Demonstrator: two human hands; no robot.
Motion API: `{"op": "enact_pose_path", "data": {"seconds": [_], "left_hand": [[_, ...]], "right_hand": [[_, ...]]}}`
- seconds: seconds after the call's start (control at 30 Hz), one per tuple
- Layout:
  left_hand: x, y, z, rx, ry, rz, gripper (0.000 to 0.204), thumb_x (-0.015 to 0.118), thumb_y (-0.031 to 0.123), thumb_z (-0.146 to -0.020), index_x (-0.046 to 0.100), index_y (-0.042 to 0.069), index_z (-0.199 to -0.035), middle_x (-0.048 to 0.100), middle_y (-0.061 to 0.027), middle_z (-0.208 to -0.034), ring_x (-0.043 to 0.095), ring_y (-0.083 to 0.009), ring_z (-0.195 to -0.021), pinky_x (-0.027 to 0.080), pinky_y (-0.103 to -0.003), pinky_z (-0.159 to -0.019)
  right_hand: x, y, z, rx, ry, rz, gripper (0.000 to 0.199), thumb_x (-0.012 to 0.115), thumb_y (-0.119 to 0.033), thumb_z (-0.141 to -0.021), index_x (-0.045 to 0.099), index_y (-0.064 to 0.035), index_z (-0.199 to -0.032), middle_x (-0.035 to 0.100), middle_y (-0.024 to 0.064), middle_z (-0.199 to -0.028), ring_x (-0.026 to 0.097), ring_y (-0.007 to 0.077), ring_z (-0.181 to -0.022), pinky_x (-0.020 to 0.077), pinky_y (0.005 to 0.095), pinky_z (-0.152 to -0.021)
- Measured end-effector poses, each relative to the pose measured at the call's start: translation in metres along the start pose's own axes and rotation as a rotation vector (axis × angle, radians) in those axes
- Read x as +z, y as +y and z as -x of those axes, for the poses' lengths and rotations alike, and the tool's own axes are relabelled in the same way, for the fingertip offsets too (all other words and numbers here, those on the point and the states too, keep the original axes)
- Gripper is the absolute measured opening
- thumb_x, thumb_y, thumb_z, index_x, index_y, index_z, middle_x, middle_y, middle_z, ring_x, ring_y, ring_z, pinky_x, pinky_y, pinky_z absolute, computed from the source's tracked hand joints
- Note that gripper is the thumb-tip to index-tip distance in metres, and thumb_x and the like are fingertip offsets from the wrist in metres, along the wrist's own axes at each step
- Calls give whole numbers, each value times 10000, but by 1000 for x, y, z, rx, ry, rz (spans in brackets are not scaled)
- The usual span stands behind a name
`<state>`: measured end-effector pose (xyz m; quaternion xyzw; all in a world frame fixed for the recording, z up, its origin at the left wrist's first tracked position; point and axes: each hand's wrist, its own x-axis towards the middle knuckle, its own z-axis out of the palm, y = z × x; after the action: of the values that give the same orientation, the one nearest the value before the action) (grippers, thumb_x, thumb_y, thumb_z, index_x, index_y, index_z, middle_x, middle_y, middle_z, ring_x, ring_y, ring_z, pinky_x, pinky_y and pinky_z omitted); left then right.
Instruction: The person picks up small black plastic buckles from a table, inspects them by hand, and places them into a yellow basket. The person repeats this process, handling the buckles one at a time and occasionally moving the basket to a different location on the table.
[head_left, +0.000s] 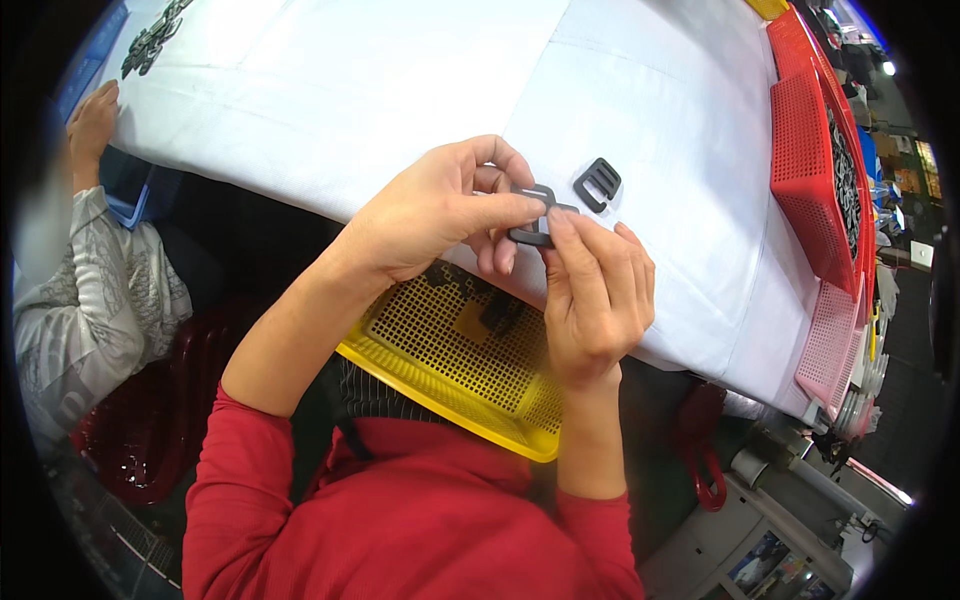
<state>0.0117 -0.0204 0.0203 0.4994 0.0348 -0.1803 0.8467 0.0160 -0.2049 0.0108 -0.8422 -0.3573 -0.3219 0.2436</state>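
Between my two hands, above the near edge of the white-covered table, is a dark plastic strap buckle (531,238). My left hand (455,205) pinches it between thumb and fingers from the left. From the right, the thumb and fingertips of my right hand (603,285) close on its other side; they partly cover it, so whether it is one piece or two cannot be told. Another black buckle (598,184), with slots and a hooked end, lies alone on the cloth just beyond my right hand.
Below my hands a yellow perforated basket (450,385) holds a few dark pieces. Red baskets (805,170) line the right edge of the white table (400,80), one full of dark parts. Dark pieces (150,42) lie far left, near another person's hand (93,120).
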Motion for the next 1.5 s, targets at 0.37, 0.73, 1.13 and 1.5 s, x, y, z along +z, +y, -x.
{"op": "enact_pose_path", "data": {"seconds": [0.37, 0.73, 1.13, 1.5], "left_hand": [[4, -6, -4, 25, 10, 120, 212, 659, 97, -906, 481, 57, -1015, 607, -9, -734, 625, -97, -576, 499, -198, -495], [5, -5, -6, 19, 17, 69, 257, 651, 106, -914, 473, 27, -1082, 603, -19, -761, 629, -108, -598, 517, -215, -510], [3, -3, -23, 496, 369, -1083, 277, 689, 118, -855, 683, 87, -1131, 683, -52, -917, 545, -112, -675, 464, -263, -627], [-26, 9, -27, 506, 473, -1008, 218, 616, 156, -929, 695, 70, -1113, 688, -36, -955, 591, -110, -822, 493, -240, -707]], "right_hand": [[-2, 3, -8, -40, -25, 68, 170, 727, -45, -731, 732, -48, -900, 678, 58, -871, 668, 222, -790, 540, 421, -828], [-2, 10, -8, -43, 3, 31, 190, 746, -42, -708, 719, -47, -896, 673, 57, -850, 663, 227, -780, 546, 406, -799], [-40, 41, 21, 445, -6, -33, 306, 832, -160, -734, 610, -36, -905, 610, 154, -1013, 588, 303, -933, 479, 385, -800], [1, 42, -25, 118, -549, 10, 649, 696, -536, -789, 556, -225, -1341, 424, 189, -1441, 286, 427, -1391, 190, 695, -1068]]}}
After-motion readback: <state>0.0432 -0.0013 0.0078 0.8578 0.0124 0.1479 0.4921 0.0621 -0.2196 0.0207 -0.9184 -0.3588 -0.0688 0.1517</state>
